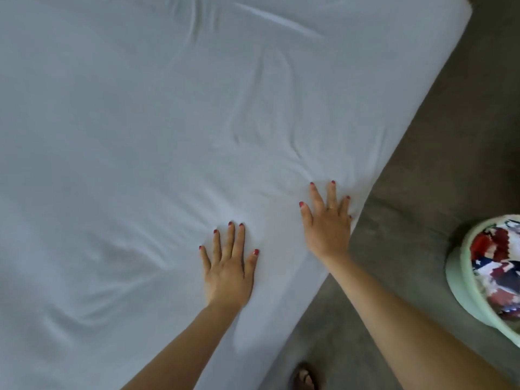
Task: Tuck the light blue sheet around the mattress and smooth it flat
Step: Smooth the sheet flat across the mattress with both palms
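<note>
The light blue sheet (140, 136) covers the mattress and fills most of the view, with soft creases fanning out ahead of both hands and near the top. My left hand (228, 271) lies flat on the sheet, palm down, fingers spread. My right hand (327, 220) presses flat close to the mattress's right edge (394, 153), fingers apart, the little finger at the edge. Neither hand holds any fabric. The sheet drops over the edge toward the floor, and how it sits below is hidden.
Grey floor (427, 178) runs along the right side of the bed. A pale green cloth with a colourful print (489, 271) shows at the right border. A foot in a sandal (304, 377) stands on the floor by the bed's edge.
</note>
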